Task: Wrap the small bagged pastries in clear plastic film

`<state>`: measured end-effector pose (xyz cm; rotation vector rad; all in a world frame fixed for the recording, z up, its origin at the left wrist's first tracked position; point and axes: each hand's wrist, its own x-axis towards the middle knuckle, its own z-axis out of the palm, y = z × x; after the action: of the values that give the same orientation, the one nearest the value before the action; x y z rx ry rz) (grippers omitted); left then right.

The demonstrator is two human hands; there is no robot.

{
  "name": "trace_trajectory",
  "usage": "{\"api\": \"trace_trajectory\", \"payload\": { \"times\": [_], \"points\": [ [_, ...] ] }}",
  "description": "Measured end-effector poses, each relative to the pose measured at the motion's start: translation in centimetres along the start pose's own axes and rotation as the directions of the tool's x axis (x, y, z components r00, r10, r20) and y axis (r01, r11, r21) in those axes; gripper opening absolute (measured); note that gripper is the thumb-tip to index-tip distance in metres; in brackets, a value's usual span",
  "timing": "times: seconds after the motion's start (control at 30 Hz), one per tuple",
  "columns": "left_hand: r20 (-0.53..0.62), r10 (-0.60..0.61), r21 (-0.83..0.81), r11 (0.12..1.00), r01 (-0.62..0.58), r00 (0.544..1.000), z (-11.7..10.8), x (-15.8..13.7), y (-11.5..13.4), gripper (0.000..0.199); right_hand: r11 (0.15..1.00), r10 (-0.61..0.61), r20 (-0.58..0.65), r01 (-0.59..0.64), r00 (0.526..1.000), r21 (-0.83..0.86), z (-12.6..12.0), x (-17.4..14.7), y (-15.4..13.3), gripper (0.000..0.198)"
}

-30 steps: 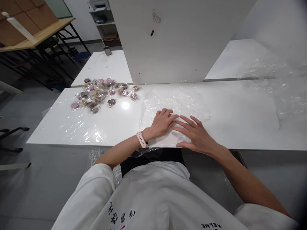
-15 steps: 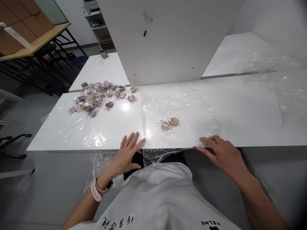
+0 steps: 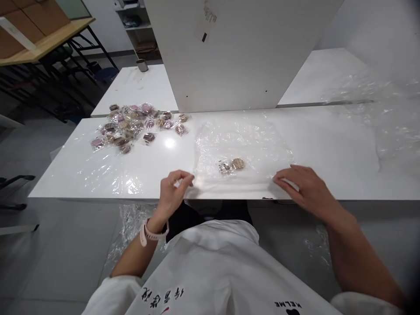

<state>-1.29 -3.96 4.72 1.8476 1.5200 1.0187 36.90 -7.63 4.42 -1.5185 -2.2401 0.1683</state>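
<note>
A clear plastic film lies on the white table in front of me, its near edge lifted slightly off the surface. My left hand pinches the near left corner between thumb and fingers. At the near right corner, my right hand is closed in a pinch on the same film. Two round wrapped cookies side by side, a brown one and a golden one, sit on the film between my hands.
To the left lies a pile of wrapped cookies, brown, golden and pink. A tall white panel stands behind the film. More crumpled film covers the table's right side. A metal cup stands at the back left.
My left hand has gone from spread fingers to a pinch on the film. Both hands have moved forward, and the film's near edge, which hung over the table edge, is now up on the table.
</note>
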Motion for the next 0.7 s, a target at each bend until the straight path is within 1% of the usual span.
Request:
{"api": "trace_trajectory", "payload": {
  "times": [0.03,0.1,0.17,0.2,0.23,0.27,0.3,0.33,0.37,0.4,0.43,0.47,0.5,0.53,0.57,0.6,0.63,0.67,0.7],
  "points": [
    [-0.027,-0.033,0.019,0.999,0.033,0.999,-0.1,1.6,-0.1,0.029,1.0,-0.007,0.023,0.007,1.0,-0.001,-0.6,1.8,0.4,0.029],
    [-0.073,-0.048,0.079,0.995,0.054,0.996,0.3,4.9,-0.7,0.029,1.0,-0.025,0.094,0.026,0.995,-0.016,-1.0,5.9,1.4,0.033],
    [-0.061,-0.068,0.2,0.977,0.078,0.996,1.0,8.1,-1.9,0.028,0.997,-0.013,0.171,0.026,0.985,-0.074,-0.4,10.1,2.8,0.032],
    [-0.039,-0.091,0.284,0.954,0.098,0.995,1.3,9.5,-2.6,0.028,0.99,0.011,0.188,0.016,0.982,-0.143,0.1,11.9,3.6,0.03],
    [-0.012,-0.113,0.374,0.921,0.109,0.994,1.5,10.6,-3.1,0.026,0.974,0.038,0.179,0.004,0.983,-0.228,0.6,13.3,4.2,0.028],
    [0.008,-0.122,0.456,0.884,0.105,0.992,1.6,11.4,-3.6,0.022,0.949,0.055,0.143,-0.007,0.988,-0.315,1.1,14.3,4.7,0.024],
    [0.012,-0.106,0.522,0.849,0.084,0.994,1.5,11.9,-3.8,0.016,0.922,0.057,0.095,-0.016,0.994,-0.388,1.4,14.8,4.9,0.021],
    [-0.005,-0.057,0.566,0.823,0.05,0.998,1.4,12.0,-3.9,0.014,0.898,0.045,0.045,-0.021,0.998,-0.44,1.6,14.8,4.9,0.019],
    [-0.04,0.019,0.588,0.809,0.008,0.999,1.2,11.7,-3.7,0.021,0.885,0.028,-0.012,-0.03,1.0,-0.464,1.7,14.3,4.5,0.019],
    [-0.086,0.112,0.589,0.807,-0.041,0.99,1.0,11.0,-3.4,0.031,0.887,0.01,-0.073,-0.043,0.997,-0.461,1.7,13.5,3.8,0.021],
    [-0.13,0.208,0.567,0.818,-0.1,0.969,1.0,10.0,-2.9,0.036,0.9,-0.009,-0.131,-0.049,0.991,-0.432,1.7,12.5,2.9,0.024],
    [-0.145,0.289,0.524,0.834,-0.175,0.946,1.3,8.9,-2.4,0.036,0.924,-0.032,-0.176,-0.037,0.984,-0.38,1.9,11.3,1.9,0.026],
    [-0.115,0.351,0.462,0.847,-0.263,0.929,1.7,7.6,-1.9,0.034,0.952,-0.068,-0.197,0.004,0.978,-0.307,2.3,10.1,0.9,0.028],
    [-0.043,0.399,0.385,0.853,-0.354,0.916,2.4,6.5,-1.5,0.032,0.974,-0.11,-0.185,0.069,0.977,-0.217,2.8,9.0,-0.1,0.03],
    [0.066,0.43,0.308,0.85,-0.428,0.901,3.2,5.5,-1.2,0.034,0.983,-0.157,-0.143,0.14,0.977,-0.122,3.6,8.1,-0.8,0.034],
    [0.18,0.44,0.25,0.845,-0.473,0.88,4.1,4.8,-1.2,0.04,0.98,-0.197,-0.082,0.195,0.977,-0.035,4.5,7.4,-1.2,0.039],
    [0.282,0.428,0.216,0.844,-0.491,0.859,5.0,4.5,-1.3,0.047,0.975,-0.218,-0.025,0.219,0.976,0.038,5.4,6.9,-1.3,0.044],
    [0.355,0.4,0.206,0.848,-0.488,0.845,5.9,4.5,-1.5,0.052,0.973,-0.215,0.016,0.212,0.977,0.092,6.4,6.6,-1.1,0.048],
    [0.395,0.369,0.211,0.855,-0.474,0.841,6.6,4.8,-1.9,0.053,0.974,-0.192,0.034,0.186,0.981,0.128,7.2,6.4,-0.7,0.049]
  ]
}}
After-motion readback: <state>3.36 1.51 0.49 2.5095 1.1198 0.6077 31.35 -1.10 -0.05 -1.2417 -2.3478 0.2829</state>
